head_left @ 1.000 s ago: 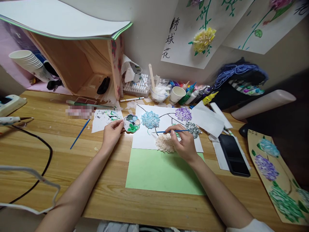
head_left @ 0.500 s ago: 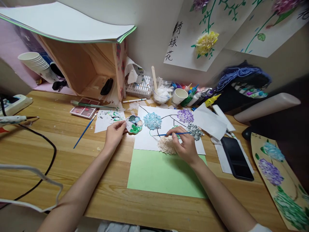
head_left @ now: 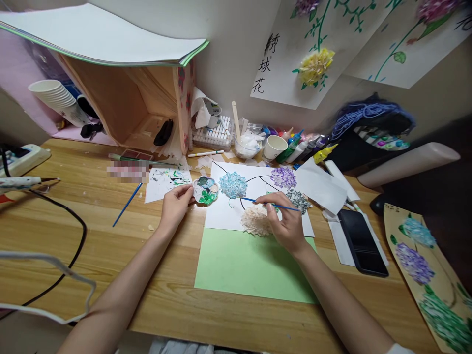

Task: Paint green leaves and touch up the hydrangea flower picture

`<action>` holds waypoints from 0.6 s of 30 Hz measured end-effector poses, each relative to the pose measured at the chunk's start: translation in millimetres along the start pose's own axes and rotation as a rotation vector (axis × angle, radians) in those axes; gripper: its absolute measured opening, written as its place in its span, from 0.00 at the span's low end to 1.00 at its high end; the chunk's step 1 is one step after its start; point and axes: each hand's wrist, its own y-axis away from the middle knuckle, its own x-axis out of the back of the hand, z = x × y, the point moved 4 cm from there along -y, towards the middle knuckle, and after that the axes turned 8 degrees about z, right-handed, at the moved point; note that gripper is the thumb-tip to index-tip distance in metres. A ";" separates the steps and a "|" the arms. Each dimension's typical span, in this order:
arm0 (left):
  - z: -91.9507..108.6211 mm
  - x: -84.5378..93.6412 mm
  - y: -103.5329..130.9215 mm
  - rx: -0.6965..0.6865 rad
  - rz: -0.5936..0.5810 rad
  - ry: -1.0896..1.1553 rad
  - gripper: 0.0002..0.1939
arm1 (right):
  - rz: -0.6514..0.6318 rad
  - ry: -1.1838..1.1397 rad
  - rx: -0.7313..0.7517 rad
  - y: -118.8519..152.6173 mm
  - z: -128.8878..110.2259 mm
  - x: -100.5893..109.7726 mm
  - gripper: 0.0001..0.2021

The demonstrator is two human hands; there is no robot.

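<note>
My left hand (head_left: pixel 177 204) pinches the edge of a small round paint palette (head_left: pixel 205 191) with green, white and dark paints in its wells. In my right hand (head_left: pixel 283 219) is a thin blue paintbrush (head_left: pixel 285 206), its tip pointing left just below the blue flower cluster. Under it lies a white sheet (head_left: pixel 224 216) with drawn black stems, resting on green paper (head_left: pixel 254 265). Raised flower clusters stand on the sheet: blue (head_left: pixel 233 184), purple (head_left: pixel 283 177), grey (head_left: pixel 298 200) and cream (head_left: pixel 254 220). A short curved green line shows beneath the blue cluster.
At the back stand a paper cup (head_left: pixel 275 147), a tub of white scraps (head_left: pixel 249 145) and paint bottles (head_left: pixel 293 147). A phone (head_left: pixel 363 241) lies on the right. Another blue brush (head_left: pixel 127 204) and a paint-stained paper (head_left: pixel 167 184) lie on the left, near a black cable (head_left: pixel 83 241).
The brush in my right hand has swung: its tip has moved up and right, away from the green line, and its back end now points lower. My left hand and palette look still.
</note>
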 end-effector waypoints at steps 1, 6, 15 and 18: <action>0.1 -0.1 0.6 -0.005 -0.005 -0.002 0.16 | -0.013 -0.029 0.017 0.6 -3.1 -1.4 0.10; 1.4 -0.9 6.4 -0.024 -0.040 -0.006 0.20 | -0.164 -0.111 0.126 7.4 -15.6 -16.3 0.14; 3.4 -0.9 9.4 -0.027 -0.057 -0.006 0.21 | -0.245 -0.119 0.099 13.4 -11.3 -24.3 0.15; 3.5 -1.1 9.5 -0.028 -0.061 -0.003 0.20 | -0.269 -0.113 0.097 14.6 -9.8 -25.6 0.15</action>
